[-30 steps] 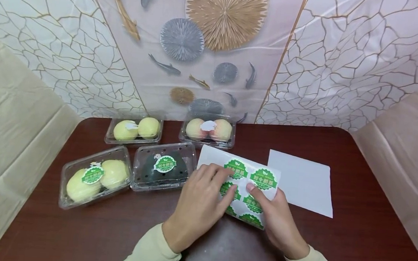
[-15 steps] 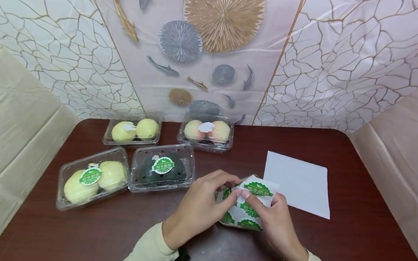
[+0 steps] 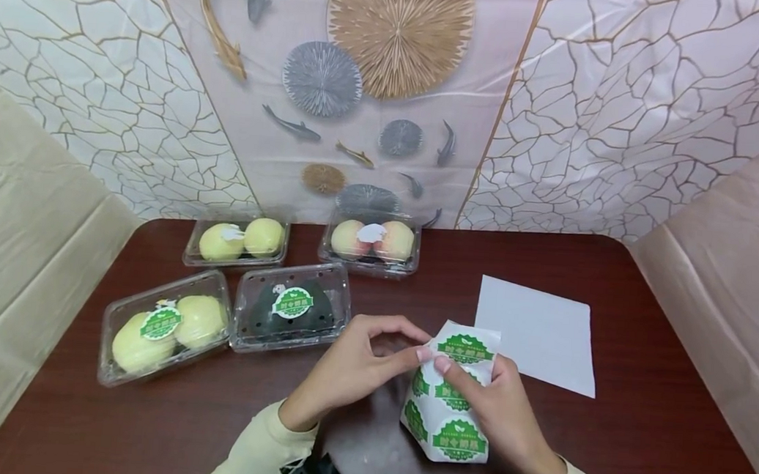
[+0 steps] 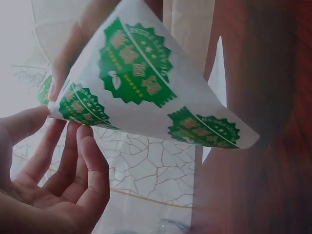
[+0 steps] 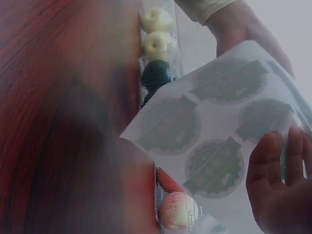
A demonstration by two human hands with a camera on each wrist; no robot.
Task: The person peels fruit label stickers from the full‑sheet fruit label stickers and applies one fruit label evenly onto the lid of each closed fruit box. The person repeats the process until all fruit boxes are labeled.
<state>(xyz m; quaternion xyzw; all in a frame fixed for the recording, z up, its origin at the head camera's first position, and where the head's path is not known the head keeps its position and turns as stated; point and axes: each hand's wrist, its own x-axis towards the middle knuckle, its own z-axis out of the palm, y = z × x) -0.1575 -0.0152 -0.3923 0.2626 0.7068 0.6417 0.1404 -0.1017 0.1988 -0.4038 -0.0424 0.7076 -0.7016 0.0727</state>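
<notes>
As my L hand (image 3: 344, 361) pinches a bent sticker sheet (image 3: 451, 422), my R hand (image 3: 509, 415) grips its R side, w/ white paper (image 3: 540, 338) nearby, boxed fruit (image 3: 198, 323) to L

Looks like smooth paper in the sticker sheet (image 3: 449, 412), with a soft sheen; looks like flat, matt paper in the white sheet (image 3: 540, 338). Shows thin, clear, glossy plastic in the fruit boxes (image 3: 169, 362). Gleams smooth and wood-grained across the tabletop (image 3: 194, 426). Reads as faintly shiny, rumpled cloth in the backdrop (image 3: 559, 125), matt cloth in the sleeves (image 3: 255, 449)
</notes>
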